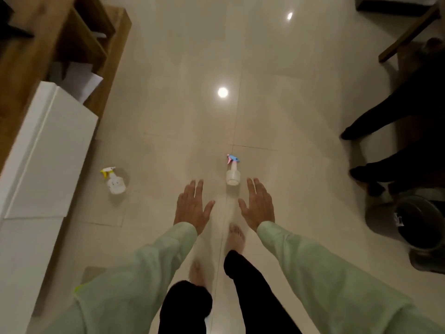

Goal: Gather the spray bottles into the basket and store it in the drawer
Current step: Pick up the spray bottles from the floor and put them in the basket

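Note:
Two small clear spray bottles stand on the glossy tiled floor. One has a blue and pink trigger head (pixel 232 171) and stands just ahead of my hands, between them. The other has a yellow and white head (pixel 114 181) and stands to the left, near the cabinet. My left hand (pixel 192 205) and my right hand (pixel 258 204) are both stretched forward, palms down, fingers apart, holding nothing. The right hand is nearest the blue-headed bottle, apart from it. No basket is in view.
A white-fronted cabinet with drawers (pixel 45 150) and wooden shelving (pixel 79 44) runs along the left. Another person's dark-clad legs (pixel 385 141) stand at the right by a wooden chair leg (pixel 407 32). A dark round bin (pixel 420 222) sits at the right edge.

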Demonstrator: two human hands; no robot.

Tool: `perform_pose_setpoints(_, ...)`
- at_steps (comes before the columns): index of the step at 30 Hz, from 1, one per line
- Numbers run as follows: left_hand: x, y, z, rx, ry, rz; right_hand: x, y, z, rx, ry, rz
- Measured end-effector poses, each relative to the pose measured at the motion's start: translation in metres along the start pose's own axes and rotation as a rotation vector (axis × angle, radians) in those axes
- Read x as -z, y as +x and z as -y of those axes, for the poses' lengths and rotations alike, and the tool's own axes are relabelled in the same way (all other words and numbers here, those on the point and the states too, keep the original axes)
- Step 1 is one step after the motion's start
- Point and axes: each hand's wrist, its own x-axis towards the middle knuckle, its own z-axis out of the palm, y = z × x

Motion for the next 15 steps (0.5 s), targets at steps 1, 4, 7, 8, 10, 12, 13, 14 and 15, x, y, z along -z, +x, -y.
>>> perform_pose_setpoints(1,-0.009,0.022,0.002,0.001,-0.008,-0.003,-0.010,0.021,-0.006,-0.012,0.010,-0.002)
perform_pose_setpoints(4,-0.058,0.111,0.024,0.021,-0.025,0.017,-0.065,0.107,-0.028,-0.078,0.071,0.021)
perform_pose_setpoints(7,-0.115,0.191,0.056,0.021,-0.036,0.041,-0.129,0.186,-0.054,-0.160,0.148,0.034)
perform_pose_setpoints(8,-0.137,0.219,0.067,0.015,-0.040,0.045,-0.154,0.215,-0.064,-0.192,0.184,0.028)
perform_pose_setpoints(10,-0.183,0.270,0.094,0.004,-0.044,0.050,-0.207,0.272,-0.086,-0.272,0.298,0.028)
perform_pose_setpoints(12,-0.221,0.308,0.118,-0.004,-0.040,0.050,-0.249,0.321,-0.105,-0.393,0.475,0.037)
perform_pose_setpoints(13,-0.241,0.324,0.130,-0.004,-0.039,0.052,-0.269,0.345,-0.114,-0.473,0.600,0.044)
perform_pose_setpoints(14,-0.259,0.339,0.140,-0.009,-0.039,0.054,-0.286,0.365,-0.122,-0.551,0.722,0.054)
perform_pose_setpoints(15,-0.277,0.351,0.150,-0.012,-0.036,0.060,-0.304,0.384,-0.130,-0.606,0.796,0.068)
